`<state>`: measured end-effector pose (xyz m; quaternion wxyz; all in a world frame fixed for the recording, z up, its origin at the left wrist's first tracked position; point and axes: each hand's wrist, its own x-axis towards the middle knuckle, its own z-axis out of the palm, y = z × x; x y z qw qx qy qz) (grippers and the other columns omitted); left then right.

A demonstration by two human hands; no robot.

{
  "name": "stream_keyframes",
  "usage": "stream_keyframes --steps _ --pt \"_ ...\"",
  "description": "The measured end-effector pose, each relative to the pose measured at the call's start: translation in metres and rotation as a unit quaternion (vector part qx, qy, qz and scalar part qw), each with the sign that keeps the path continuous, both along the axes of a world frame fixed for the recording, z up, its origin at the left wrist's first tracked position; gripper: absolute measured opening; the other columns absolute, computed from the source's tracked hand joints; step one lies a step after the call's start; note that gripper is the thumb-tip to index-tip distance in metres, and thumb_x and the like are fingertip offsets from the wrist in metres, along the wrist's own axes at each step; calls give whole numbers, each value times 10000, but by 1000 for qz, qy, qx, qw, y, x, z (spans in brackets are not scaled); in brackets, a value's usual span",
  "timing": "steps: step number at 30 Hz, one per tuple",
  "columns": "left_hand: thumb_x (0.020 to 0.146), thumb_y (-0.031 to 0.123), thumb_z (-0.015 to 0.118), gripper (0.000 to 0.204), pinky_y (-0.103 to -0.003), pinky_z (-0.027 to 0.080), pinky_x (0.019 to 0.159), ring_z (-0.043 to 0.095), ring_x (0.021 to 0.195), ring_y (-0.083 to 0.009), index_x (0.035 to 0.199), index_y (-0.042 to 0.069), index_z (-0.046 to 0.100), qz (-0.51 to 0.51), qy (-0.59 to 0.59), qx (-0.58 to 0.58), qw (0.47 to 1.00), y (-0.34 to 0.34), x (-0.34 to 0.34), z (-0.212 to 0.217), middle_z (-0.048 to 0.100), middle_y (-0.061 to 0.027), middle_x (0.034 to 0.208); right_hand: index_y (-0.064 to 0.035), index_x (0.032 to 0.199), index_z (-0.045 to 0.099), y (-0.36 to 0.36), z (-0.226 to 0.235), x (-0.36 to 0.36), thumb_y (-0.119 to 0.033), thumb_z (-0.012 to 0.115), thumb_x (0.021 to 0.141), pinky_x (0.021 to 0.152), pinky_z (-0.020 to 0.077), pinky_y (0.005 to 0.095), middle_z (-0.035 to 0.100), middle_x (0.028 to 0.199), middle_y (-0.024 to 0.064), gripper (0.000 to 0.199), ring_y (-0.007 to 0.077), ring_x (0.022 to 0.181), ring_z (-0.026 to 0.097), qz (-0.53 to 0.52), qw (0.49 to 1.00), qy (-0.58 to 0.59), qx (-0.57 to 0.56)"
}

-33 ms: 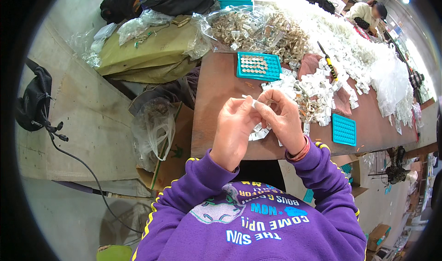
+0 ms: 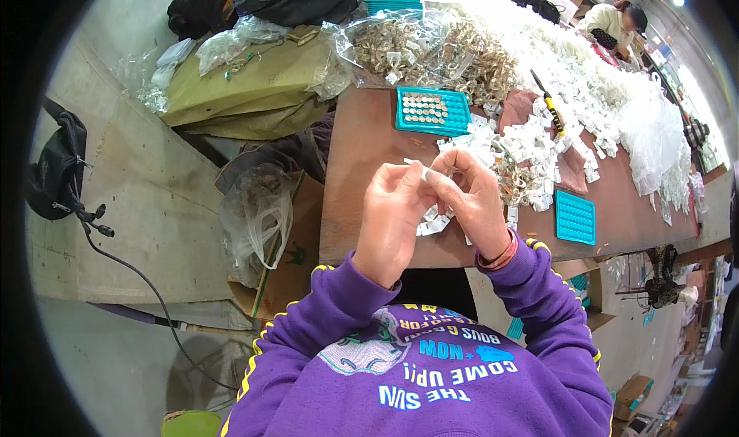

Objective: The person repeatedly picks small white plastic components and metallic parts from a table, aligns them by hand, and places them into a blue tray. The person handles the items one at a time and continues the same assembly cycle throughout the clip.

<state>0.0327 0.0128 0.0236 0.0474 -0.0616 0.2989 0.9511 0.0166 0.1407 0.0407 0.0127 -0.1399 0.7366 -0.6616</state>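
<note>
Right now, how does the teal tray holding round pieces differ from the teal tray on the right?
The loaded tray holds rows of round silvery pieces; the right tray shows none.
The loaded tray lies farther off; the right tray is nearer, to the right of the right hand.
The loaded tray's long side runs roughly sideways, the right tray's roughly near to far.
Both are teal, pocketed and on the table.

The brown table (image 2: 358,190) here carries a teal tray (image 2: 459,107) partly filled with round pieces (image 2: 421,112), a second teal tray (image 2: 576,217) farther right, heaped small white pieces (image 2: 533,154), and a pinkish cloth (image 2: 571,170) partly covered by them.
</note>
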Motion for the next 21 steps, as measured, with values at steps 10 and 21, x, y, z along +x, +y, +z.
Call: stream_keyframes --steps 10,21 --pt "935 51 603 126 -270 501 704 603 792 -125 945 38 479 121 125 -162 971 -2 -5 -11 602 -65 879 -7 908 596 -4 -1 -11 -106 664 872 567 414 200 559 722 -23 126 30 656 505 18 999 20 -22" --pt "866 -5 666 177 -252 491 791 586 865 -116 956 37 519 221 236 -331 886 -12 -9 -19 569 -39 966 23 879 619 8 23 -8 -13 625 863 533 448 206 583 759 8 39 57 607 559 92 986 31 132"
